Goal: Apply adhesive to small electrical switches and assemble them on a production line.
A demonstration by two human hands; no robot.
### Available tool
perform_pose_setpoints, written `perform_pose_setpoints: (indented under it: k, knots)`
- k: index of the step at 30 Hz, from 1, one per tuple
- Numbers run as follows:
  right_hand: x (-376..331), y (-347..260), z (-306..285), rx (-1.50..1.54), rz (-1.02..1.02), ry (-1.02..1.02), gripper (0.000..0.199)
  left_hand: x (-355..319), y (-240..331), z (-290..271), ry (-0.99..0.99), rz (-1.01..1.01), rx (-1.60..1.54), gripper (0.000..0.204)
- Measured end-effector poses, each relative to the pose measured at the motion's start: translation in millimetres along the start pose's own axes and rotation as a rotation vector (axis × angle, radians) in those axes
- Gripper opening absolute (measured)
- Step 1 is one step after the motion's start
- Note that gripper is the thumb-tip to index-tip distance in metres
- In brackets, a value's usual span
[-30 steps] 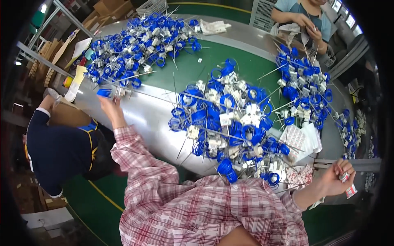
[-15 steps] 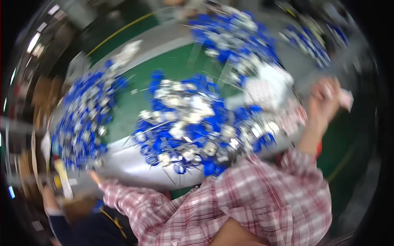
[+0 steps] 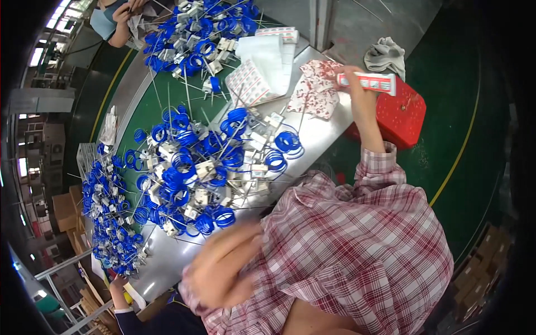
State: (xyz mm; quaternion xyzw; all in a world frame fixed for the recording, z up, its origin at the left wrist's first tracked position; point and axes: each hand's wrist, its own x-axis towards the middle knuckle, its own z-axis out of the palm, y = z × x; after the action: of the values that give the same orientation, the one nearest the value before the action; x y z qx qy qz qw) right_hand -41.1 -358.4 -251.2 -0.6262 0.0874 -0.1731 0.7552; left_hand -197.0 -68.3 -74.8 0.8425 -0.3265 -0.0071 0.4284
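My right hand (image 3: 359, 99) is closed round a slim white-and-red tube or carton (image 3: 375, 83), held over the right end of the metal table, beside a red-and-white patterned cloth (image 3: 314, 92). My left hand (image 3: 226, 271) is smeared by motion in front of my checked shirt, near the table's front edge; its fingers do not show clearly. Beyond it lies a large heap of coiled blue thin tubes (image 3: 181, 162) with small white blocks and thin metal rods attached. Neither hand touches this heap.
A red bin-like object (image 3: 399, 114) stands right of the table, with a grey glove (image 3: 385, 56) behind it. Printed sheets (image 3: 248, 84) lie behind the cloth. More coil heaps sit at the far side (image 3: 195, 33) and left (image 3: 111, 212). Co-workers' hands show at far left and lower left.
The view has swung round and sharpened. My left hand has come back from the table's left end to near my body. My right hand still holds the white-and-red item.
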Motion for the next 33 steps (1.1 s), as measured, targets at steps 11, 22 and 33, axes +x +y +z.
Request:
perform_pose_setpoints:
  k: [11, 22, 33]
  knots:
    - [-4, 71, -11, -0.194, -0.08, -0.165, 0.01, 107, -100, 245, -0.122, -0.265, 0.642, 0.064]
    - [17, 59, -24, -0.1, 0.179, -0.289, 0.013, 120, -126, 271, 0.376, -0.296, 0.174, 0.049]
    - [15, 47, -12, 0.264, 0.277, -0.153, 0.009, 144, -158, 266, 0.673, -0.262, -0.019, 0.016]
